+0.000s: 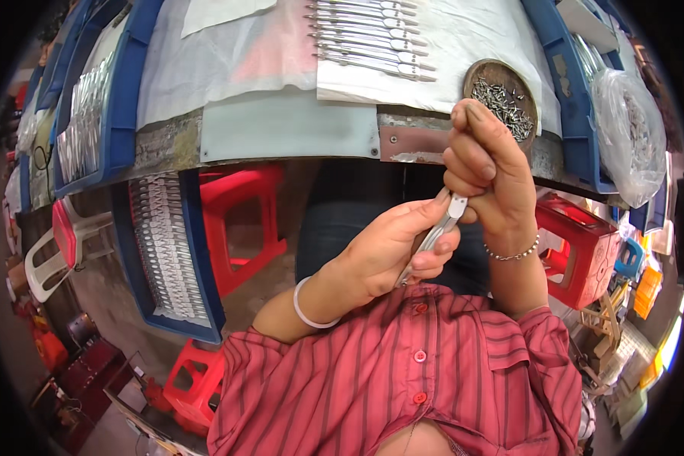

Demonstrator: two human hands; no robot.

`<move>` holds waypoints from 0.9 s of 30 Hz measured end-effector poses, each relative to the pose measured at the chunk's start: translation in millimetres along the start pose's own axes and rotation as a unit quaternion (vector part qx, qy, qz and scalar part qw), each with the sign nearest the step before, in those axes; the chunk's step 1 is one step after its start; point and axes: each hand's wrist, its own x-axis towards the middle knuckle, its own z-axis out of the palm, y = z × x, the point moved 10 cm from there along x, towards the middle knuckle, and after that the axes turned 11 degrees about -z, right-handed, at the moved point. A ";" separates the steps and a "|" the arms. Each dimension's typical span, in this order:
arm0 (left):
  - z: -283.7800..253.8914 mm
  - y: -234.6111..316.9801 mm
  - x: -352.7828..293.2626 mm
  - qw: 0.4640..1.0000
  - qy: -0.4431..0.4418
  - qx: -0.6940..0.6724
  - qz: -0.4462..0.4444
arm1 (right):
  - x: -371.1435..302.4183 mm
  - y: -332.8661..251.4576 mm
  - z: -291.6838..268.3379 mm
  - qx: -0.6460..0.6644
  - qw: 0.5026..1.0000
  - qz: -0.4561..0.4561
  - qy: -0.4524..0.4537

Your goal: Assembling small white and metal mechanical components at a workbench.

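Observation:
My left hand (pixel 391 239) is wrapped round a slender bare-metal tool (pixel 457 207), whose flat upper end has small holes. The tool tilts up toward the right. My right hand (pixel 501 171) is closed beside and above that end, its lower fingers close against it. Thumb and forefinger of the right hand are pinched together at the top; anything between them is hidden. Just behind the right hand, a round wooden bowl (pixel 470 76) holds many small metal pins or rivets (pixel 504 102). Farther off, a row of similar slender metal tools (pixel 372 42) lies side by side on white paper (pixel 349 90).
Blue crates (pixel 118 99) with long metal parts flank the bench on the left, and another blue crate (pixel 581 114) with a clear plastic bag (pixel 629 137) on the right. A blue tray (pixel 213 266) of ringed metal parts sits below. Red stools (pixel 239 220) stand under the bench edge.

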 end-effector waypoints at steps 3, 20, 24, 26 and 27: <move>-2.9 -0.1 0.9 0.999 0.037 -0.005 0.008 | -0.2 -1.2 0.1 -0.004 1.000 0.005 -0.008; -6.6 -0.2 1.7 0.985 0.018 -0.149 0.082 | 6.2 -7.4 6.5 0.021 0.999 -0.047 -0.010; 6.0 7.9 11.7 0.990 0.056 -0.059 0.113 | 4.5 -21.9 1.7 0.080 0.992 -0.092 -0.044; 6.6 -2.1 14.9 0.994 0.067 -0.047 0.073 | -8.7 -28.9 -4.3 0.114 0.987 -0.111 -0.022; 7.2 -5.4 16.7 0.995 0.072 -0.044 0.060 | -13.3 -33.5 -5.8 0.109 0.987 -0.120 -0.020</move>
